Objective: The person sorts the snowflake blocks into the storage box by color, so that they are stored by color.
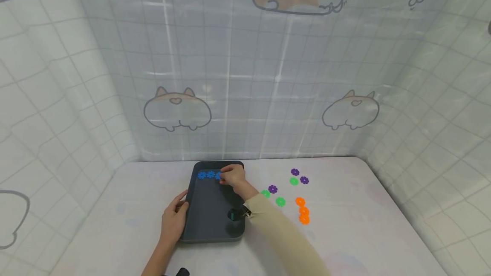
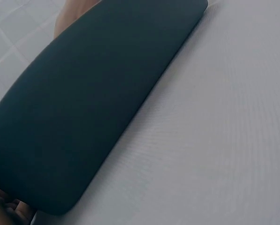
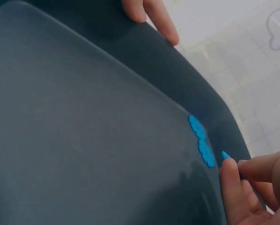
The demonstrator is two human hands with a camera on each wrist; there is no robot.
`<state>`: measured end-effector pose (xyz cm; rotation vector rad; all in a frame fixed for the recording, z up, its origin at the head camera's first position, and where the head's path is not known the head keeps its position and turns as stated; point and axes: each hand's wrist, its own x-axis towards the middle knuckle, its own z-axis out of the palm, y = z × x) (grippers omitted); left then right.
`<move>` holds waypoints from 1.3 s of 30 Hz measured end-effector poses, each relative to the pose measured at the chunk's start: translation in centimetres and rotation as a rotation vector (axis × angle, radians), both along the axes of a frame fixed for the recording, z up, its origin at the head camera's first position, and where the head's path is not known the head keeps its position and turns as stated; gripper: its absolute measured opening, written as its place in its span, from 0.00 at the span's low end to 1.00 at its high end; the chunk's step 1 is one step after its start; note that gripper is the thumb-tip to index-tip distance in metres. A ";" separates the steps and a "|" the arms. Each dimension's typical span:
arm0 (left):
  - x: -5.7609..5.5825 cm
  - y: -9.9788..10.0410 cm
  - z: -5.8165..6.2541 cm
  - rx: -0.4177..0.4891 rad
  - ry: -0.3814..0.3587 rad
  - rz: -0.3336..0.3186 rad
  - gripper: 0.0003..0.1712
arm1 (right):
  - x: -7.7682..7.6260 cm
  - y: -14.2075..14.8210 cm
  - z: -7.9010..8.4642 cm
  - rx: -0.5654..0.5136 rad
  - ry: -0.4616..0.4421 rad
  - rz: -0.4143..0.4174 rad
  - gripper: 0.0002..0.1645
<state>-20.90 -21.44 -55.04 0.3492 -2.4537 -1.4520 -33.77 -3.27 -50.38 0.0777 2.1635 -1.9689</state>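
Note:
A dark grey rectangular tray (image 1: 212, 216) lies on the table, two blue flower-shaped discs (image 1: 206, 174) side by side along its far end. Between thumb and fingertips, my right hand (image 1: 235, 177) pinches a third blue disc (image 3: 225, 155), mostly hidden by the fingers, just right of that pair. On the tray's left rim, my left hand (image 1: 174, 220) grips the edge with the thumb at the top and fingers along the outside. The left wrist view is filled largely by the tray's outer side (image 2: 83, 93), hiding most of that hand.
Right of the tray lie loose purple discs (image 1: 295, 172), green discs (image 1: 281, 202) and a column of orange discs (image 1: 304, 211). A white table (image 1: 345, 225) carries everything, with a patterned curtain (image 1: 245, 76) behind and at both sides.

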 end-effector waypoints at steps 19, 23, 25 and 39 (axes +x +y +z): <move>-0.1 0.4 0.5 -0.019 0.024 -0.015 0.22 | -1.3 -0.5 -1.1 0.056 0.027 -0.060 0.12; 0.1 0.3 0.5 -0.020 0.027 -0.012 0.22 | -1.4 -0.6 -1.5 0.059 0.049 -0.051 0.11; 0.2 0.1 0.5 -0.021 0.017 -0.011 0.22 | -1.4 -0.7 -1.8 0.066 0.056 -0.052 0.11; 0.2 0.0 0.5 -0.001 -0.030 -0.016 0.23 | -1.9 -1.2 -2.6 0.141 0.109 -0.088 0.10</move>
